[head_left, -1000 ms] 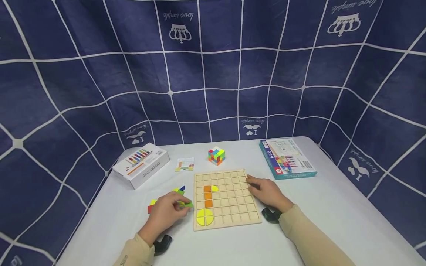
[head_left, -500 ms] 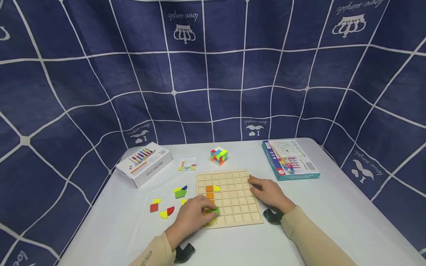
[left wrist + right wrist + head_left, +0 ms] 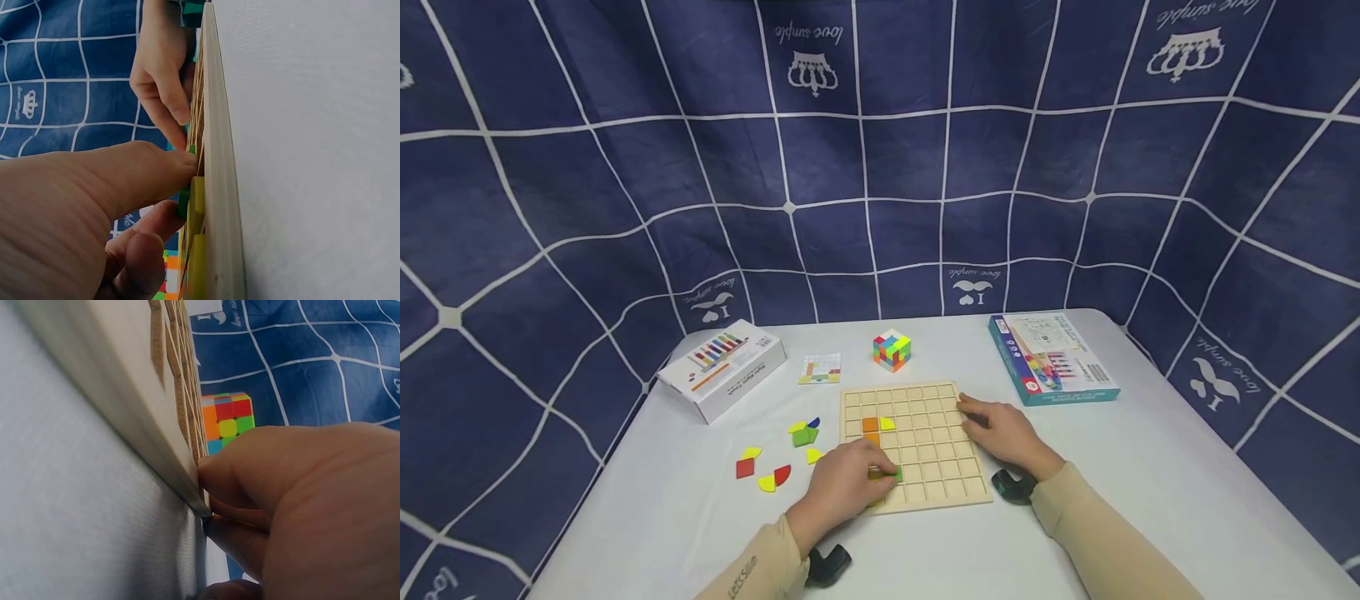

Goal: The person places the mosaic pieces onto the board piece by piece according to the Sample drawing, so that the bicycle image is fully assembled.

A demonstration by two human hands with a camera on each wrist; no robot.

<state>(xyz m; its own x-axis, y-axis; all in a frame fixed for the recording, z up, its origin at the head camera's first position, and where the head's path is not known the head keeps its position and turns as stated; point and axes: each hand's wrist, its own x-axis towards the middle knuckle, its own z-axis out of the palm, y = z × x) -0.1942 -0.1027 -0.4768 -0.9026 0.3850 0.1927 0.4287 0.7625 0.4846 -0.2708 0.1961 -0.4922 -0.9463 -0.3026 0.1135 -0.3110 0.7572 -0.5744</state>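
Note:
A pale wooden grid board lies flat on the table. My left hand is over its lower left part, pinching a small green tile between thumb and fingers at the grid. Yellow quarter-round tiles sit on the board beside the thumb; in the head view my hand mostly hides them. Further up the grid are orange square tiles and one yellow quarter-round tile. At the board's right edge, my right hand grips the rim, thumb on top and fingers against the side.
Left of the board lie several loose tiles, among them a red square and a green one. Behind stand a pattern card, a puzzle cube, a white box and a teal-edged box.
My left hand has carried the green tile rightward from the loose tiles onto the board, and most recently shifted slightly further right. My right hand has stayed at the board's edge.

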